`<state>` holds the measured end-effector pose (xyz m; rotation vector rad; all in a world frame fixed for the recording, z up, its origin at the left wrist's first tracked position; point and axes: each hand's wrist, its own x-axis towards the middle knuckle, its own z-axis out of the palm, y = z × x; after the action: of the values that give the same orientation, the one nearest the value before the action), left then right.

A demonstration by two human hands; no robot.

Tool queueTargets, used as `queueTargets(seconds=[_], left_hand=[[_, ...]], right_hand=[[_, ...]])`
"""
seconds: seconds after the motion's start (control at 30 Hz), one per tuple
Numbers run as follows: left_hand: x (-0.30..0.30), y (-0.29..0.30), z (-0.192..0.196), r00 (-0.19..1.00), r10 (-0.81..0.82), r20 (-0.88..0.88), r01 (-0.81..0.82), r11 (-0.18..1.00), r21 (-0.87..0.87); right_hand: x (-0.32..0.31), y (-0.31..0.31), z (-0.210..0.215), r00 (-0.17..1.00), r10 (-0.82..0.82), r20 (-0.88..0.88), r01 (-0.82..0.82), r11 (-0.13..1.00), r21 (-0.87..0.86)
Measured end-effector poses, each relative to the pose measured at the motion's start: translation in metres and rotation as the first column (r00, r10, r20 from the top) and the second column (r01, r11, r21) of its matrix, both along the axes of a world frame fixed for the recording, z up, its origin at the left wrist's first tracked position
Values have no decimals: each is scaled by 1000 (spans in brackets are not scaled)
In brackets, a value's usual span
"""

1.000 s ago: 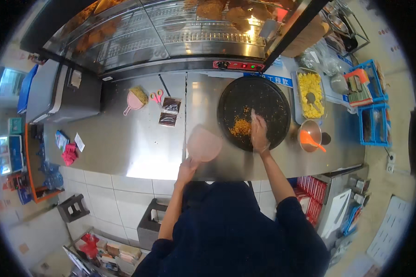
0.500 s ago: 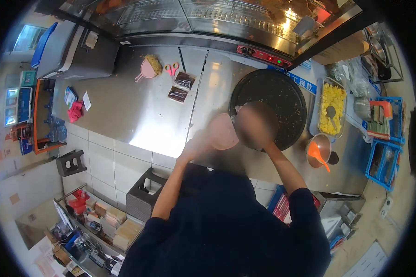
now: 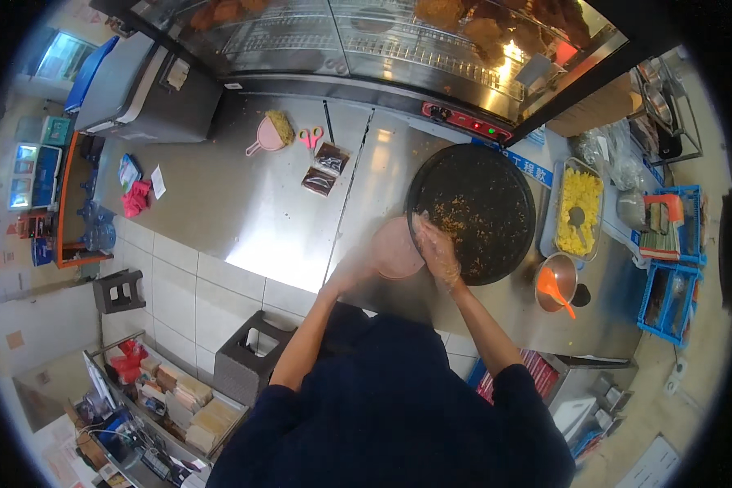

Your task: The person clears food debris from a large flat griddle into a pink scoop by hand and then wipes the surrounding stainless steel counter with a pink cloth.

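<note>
Stainless steel forms the worktop (image 3: 244, 211), which carries a large round black pan (image 3: 473, 211) in front of a glass-fronted warming cabinet (image 3: 382, 41). Orange-yellow crumbs (image 3: 451, 218) lie scattered across the pan's surface, thickest toward its left half. The left hand (image 3: 351, 272) grips a pink scoop-like cup (image 3: 395, 249), held just at the pan's left rim; motion blur hides the exact finger placement. The right hand (image 3: 437, 250) rests over the pan's near-left edge, fingers loosely curved and resting among the crumbs; whether it pinches any cannot be told.

Step in hand, as judged: sweeping loose crumbs off the pan into the pink cup. Much of the material remains spread over the pan, so the step appears partly complete.

The next move calls for keeping the cup's lip tight against the pan rim and below it, so that swept crumbs drop inside and not onto the worktop.

A second pink scoop (image 3: 266, 137) filled with crumbs sits well apart, near pink scissors (image 3: 311, 138). A tray of yellow food (image 3: 579, 213) stands right of the pan.
</note>
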<state>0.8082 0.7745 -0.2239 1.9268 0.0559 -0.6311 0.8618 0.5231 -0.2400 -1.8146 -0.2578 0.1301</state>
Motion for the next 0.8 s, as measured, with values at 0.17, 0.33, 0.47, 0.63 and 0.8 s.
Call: queueTargets(seconds=[0.17,0.33,0.47,0.63,0.8], left_hand=[[-12,5,-37,995,13,97,-13,1000,4],[-17,13,-39,992,-54,118,42,994,104],[-12,8,-26,991,-65,119,56,995,80],[-13,8,-24,997,-48,68,43,996,81],[-11,8,-16,997,-53,53,48,995,88]], right_hand=[[-14,14,-11,950,185,251,-160,980,-120],[0,15,25,925,276,262,-214,946,-244],[57,-51,5,918,-110,381,338,718,-608],[50,-45,15,944,279,174,9,507,-862],[13,-55,30,830,507,231,-252,711,-657]])
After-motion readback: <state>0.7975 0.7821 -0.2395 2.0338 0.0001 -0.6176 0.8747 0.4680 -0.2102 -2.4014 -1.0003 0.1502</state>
